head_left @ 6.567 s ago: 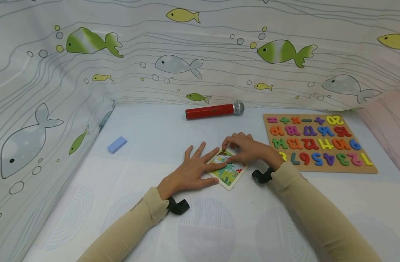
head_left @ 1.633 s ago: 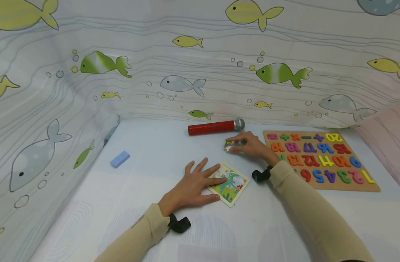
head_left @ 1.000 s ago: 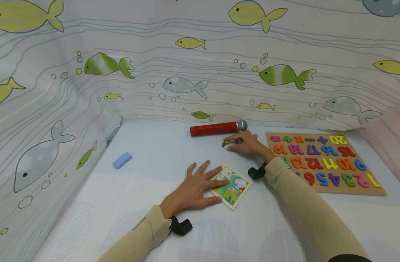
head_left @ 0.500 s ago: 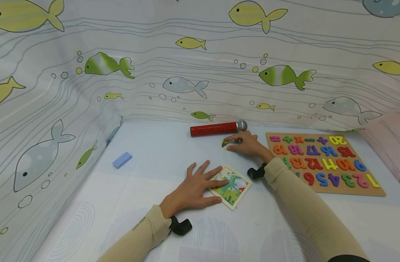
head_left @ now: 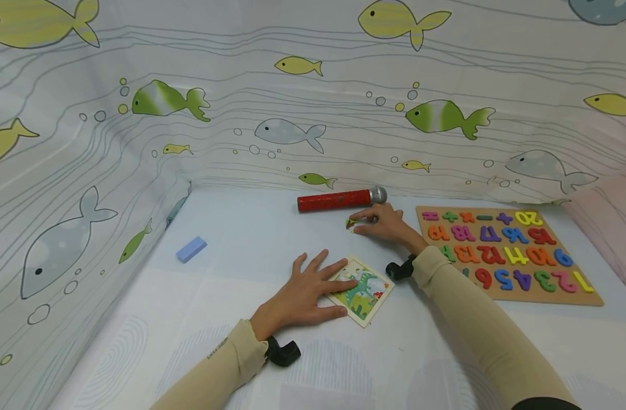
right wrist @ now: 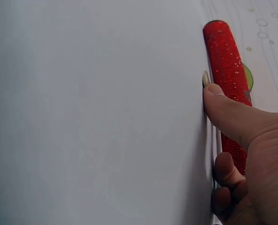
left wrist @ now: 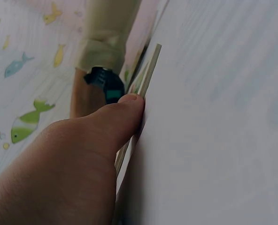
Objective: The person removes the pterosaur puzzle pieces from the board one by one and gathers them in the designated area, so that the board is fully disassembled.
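Observation:
My left hand [head_left: 302, 296] lies spread with straight fingers over the left side of a small square jigsaw puzzle [head_left: 366, 299], which has a pale frame and a green picture. In the left wrist view its thumb [left wrist: 122, 115] rests along the edge of the puzzle board [left wrist: 151, 70]. Beyond the puzzle, my right hand [head_left: 384, 224] pinches a small puzzle piece [head_left: 350, 224] between thumb and finger, low over the table. The right wrist view shows this piece [right wrist: 205, 78] edge-on at the thumb tip, in front of the red microphone [right wrist: 228, 61].
A red toy microphone [head_left: 335, 201] with a silver head lies just behind my right hand. To the right is a wooden number board [head_left: 543, 297] with coloured numerals, partly covered by my right sleeve. A blue block [head_left: 192, 249] sits at the left. A fish-patterned sheet [head_left: 230, 102] rises behind the table.
Several seconds ago my right hand was at the puzzle's far corner; it has since moved away toward the microphone with a piece. Over the last second both hands stay nearly still.

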The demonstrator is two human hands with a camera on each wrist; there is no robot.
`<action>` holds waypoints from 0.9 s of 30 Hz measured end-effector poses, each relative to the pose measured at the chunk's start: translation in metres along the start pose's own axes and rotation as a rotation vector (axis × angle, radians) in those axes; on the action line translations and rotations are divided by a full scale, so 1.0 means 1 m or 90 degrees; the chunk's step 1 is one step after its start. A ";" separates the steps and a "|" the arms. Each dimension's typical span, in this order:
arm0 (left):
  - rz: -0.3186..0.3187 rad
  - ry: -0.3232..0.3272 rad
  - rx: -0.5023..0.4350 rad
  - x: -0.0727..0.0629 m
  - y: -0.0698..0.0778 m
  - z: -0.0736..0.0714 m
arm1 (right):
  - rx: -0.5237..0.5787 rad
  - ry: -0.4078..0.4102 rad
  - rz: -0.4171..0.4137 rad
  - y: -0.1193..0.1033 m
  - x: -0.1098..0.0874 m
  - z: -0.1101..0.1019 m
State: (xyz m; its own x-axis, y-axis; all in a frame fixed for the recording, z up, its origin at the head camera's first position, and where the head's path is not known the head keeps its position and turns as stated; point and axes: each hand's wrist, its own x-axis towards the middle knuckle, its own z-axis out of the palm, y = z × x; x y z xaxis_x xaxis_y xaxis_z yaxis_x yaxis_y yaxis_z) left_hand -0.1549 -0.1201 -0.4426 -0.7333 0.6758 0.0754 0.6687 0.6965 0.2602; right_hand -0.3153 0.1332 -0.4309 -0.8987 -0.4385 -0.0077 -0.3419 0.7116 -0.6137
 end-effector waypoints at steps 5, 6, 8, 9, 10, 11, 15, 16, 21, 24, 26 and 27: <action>-0.001 0.000 -0.005 0.002 0.002 0.000 | 0.045 -0.004 -0.018 0.004 -0.007 -0.004; -0.002 0.001 -0.004 0.002 0.002 0.000 | 0.065 -0.006 -0.021 0.004 -0.010 -0.006; -0.004 0.005 -0.004 0.002 0.002 0.000 | 0.101 -0.008 -0.029 0.005 -0.015 -0.008; -0.006 0.008 -0.004 0.002 0.003 0.000 | 0.116 -0.009 -0.034 0.005 -0.018 -0.009; -0.007 0.011 -0.004 0.002 0.002 -0.001 | 0.132 -0.010 -0.039 0.006 -0.021 -0.010; -0.009 0.014 -0.004 0.003 0.002 -0.001 | 0.143 -0.010 -0.044 0.006 -0.025 -0.011; -0.016 0.024 -0.014 0.003 0.002 -0.001 | 0.153 -0.020 -0.058 0.005 -0.042 -0.013; -0.016 0.027 -0.016 0.004 0.003 0.000 | 0.152 -0.024 -0.066 0.005 -0.047 -0.013; -0.019 0.053 -0.011 0.006 0.004 0.000 | 0.112 -0.028 -0.109 -0.002 -0.067 -0.007; -0.028 0.066 0.000 0.007 0.006 0.001 | 0.076 -0.023 -0.115 -0.007 -0.077 -0.001; -0.032 0.076 0.007 0.007 0.007 0.002 | 0.049 -0.023 -0.112 -0.009 -0.083 0.002; -0.032 0.083 0.010 0.008 0.007 0.003 | 0.038 -0.025 -0.111 -0.010 -0.085 0.004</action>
State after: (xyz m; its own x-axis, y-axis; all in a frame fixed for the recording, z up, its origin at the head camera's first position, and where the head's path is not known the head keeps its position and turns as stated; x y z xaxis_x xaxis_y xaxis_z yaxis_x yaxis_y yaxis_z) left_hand -0.1554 -0.1094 -0.4427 -0.7751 0.6035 0.1870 0.6316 0.7332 0.2521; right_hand -0.2340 0.1611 -0.4267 -0.8150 -0.5748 0.0730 -0.4740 0.5890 -0.6545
